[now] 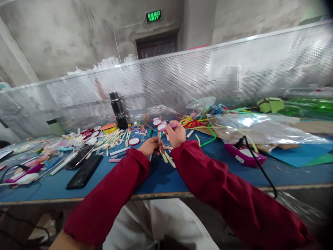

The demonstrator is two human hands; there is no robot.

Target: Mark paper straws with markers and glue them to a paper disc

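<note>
Head view, looking down: both my red-sleeved forearms reach forward and meet over the middle of the blue counter point(161, 177). My left hand point(149, 146) sits low with its fingers clamped on a bundle of pale wooden sticks point(166, 158) that fans down toward me just above the counter. My right hand point(176, 133) is raised a little higher, fingers pinched together on a pink pen-like tool point(166, 127) pointing left. Room is tight: a black phone point(84, 171) lies to my left, a pink glue gun point(244, 154) with its black cord to my right, loose sticks and round discs ahead. A bare blue strip runs between my hands and the counter's near edge. The sticks look flat, cream-coloured, overlapping.
</note>
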